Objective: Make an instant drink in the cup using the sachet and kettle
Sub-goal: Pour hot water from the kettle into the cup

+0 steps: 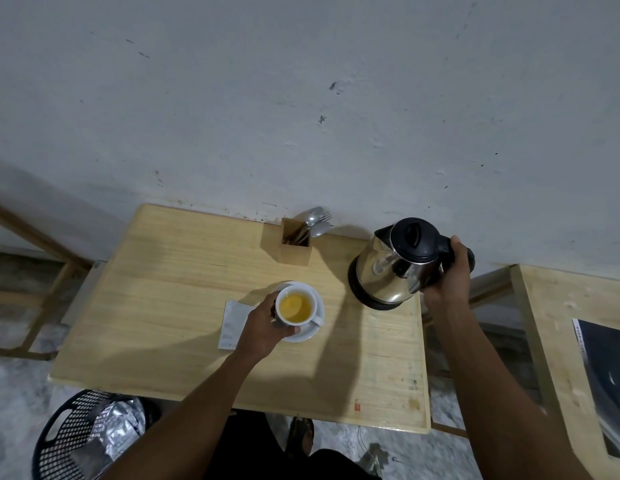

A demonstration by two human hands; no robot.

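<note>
A white cup holding yellow liquid stands on a white saucer near the middle of the wooden table. My left hand grips the cup's left side and the saucer edge. A silver sachet lies flat on the table just left of the saucer, partly under that hand. The steel kettle with a black lid sits on its black base at the table's right, spout pointing left. My right hand is closed around the kettle's black handle.
A wooden holder with spoons and a fork stands at the table's back edge against the wall. A black mesh bin with silver wrappers sits on the floor at the lower left. Another wooden table stands to the right.
</note>
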